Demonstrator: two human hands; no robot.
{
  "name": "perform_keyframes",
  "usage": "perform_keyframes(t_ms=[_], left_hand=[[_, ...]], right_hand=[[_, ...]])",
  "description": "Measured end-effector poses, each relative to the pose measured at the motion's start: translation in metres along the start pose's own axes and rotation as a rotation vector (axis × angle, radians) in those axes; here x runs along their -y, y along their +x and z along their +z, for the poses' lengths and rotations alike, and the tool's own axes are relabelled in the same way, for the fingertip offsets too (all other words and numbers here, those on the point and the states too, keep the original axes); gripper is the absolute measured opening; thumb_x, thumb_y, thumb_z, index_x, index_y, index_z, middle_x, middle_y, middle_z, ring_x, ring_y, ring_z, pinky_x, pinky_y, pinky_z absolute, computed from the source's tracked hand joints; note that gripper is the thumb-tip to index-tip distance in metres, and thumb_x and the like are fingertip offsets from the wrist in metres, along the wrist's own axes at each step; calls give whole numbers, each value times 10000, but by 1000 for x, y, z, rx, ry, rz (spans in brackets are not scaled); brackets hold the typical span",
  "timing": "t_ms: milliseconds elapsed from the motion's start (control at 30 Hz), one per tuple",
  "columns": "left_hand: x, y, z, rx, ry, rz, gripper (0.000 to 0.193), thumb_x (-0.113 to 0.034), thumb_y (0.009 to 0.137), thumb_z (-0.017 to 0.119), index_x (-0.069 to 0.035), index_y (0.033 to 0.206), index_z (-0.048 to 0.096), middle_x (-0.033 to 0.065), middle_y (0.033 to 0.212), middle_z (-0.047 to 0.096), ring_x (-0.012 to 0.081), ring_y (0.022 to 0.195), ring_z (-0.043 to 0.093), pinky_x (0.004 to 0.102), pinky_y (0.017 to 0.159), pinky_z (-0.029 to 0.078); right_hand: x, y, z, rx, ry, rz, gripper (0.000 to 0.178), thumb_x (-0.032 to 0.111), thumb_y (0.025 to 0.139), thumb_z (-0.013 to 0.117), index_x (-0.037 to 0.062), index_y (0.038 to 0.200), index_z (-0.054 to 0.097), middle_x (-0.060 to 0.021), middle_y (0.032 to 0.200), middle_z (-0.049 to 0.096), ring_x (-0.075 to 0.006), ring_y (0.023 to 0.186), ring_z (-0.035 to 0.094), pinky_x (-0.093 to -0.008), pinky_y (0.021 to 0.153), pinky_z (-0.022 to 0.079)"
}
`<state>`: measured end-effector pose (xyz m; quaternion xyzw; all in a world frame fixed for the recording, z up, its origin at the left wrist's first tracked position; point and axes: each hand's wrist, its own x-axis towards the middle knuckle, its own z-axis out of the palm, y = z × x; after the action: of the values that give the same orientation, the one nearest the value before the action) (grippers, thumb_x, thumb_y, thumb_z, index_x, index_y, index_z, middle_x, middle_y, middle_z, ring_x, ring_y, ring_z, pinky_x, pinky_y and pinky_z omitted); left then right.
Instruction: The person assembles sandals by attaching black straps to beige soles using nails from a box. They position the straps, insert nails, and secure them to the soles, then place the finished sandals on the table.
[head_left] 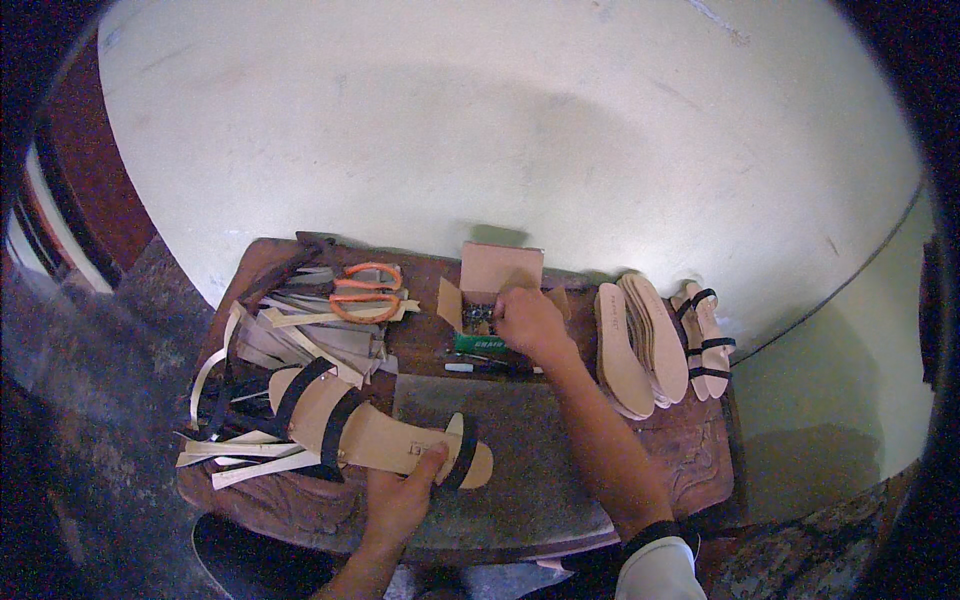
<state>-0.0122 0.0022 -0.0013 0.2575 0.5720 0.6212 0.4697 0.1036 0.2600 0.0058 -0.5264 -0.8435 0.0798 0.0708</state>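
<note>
My left hand (405,492) grips a sandal (385,440) near its heel, thumb on top of the tan insole. Black straps (341,425) cross the front of this sandal, and another black band loops over its heel end. A small pale piece stands up beside the heel band. At the far middle, my right hand (528,322) is over an opened cardboard box (502,264) with green on its front. Its fingers are curled down into the box, among small dark pieces (480,313); their tips are hidden, so what they pinch does not show.
Orange-handled scissors (366,309) lie on grey and cream strips (300,335) at the left of the wooden table (690,470). A pen (470,367) lies before the box. Stacked insoles (650,340) and black-strapped sandals (708,345) lean by the pale wall (560,150) on the right.
</note>
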Motion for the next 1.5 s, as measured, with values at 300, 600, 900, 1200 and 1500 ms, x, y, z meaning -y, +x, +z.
perform_keyframes(t_ms=[300,600,900,1200,1500], left_hand=[[-7,-1,2,12,-31,20,258,-118,886,640,24,1097,598,92,1011,651,160,924,621,289,816,494],[-7,-1,2,39,-53,73,263,-133,897,633,30,1100,597,91,1020,648,156,937,617,290,829,491],[-10,-5,2,-3,-3,26,282,-143,889,649,27,1108,601,88,1035,647,160,947,615,289,836,489],[11,-9,5,97,-209,-15,289,-171,882,665,13,1096,605,79,1038,644,156,950,611,285,835,485],[8,-26,14,135,-53,-43,308,-171,876,670,4,1121,604,87,1057,649,169,966,616,293,846,485]], right_hand=[[3,0,-1,-86,-63,-102,175,169,735,617,19,817,655,-213,832,653,-392,832,636,-467,757,517],[9,-8,-15,-199,238,62,235,218,713,686,16,814,626,-189,802,652,-331,759,648,-398,704,512],[-6,-16,-11,-354,432,-169,147,85,788,640,21,916,675,-144,855,683,-246,785,667,-338,741,512],[-19,-41,-32,-260,609,-91,138,92,801,711,14,897,648,-54,819,665,-110,778,622,-270,693,498],[13,-192,-49,107,1050,37,153,34,755,752,65,803,610,-1,793,636,-63,700,579,-214,629,459]])
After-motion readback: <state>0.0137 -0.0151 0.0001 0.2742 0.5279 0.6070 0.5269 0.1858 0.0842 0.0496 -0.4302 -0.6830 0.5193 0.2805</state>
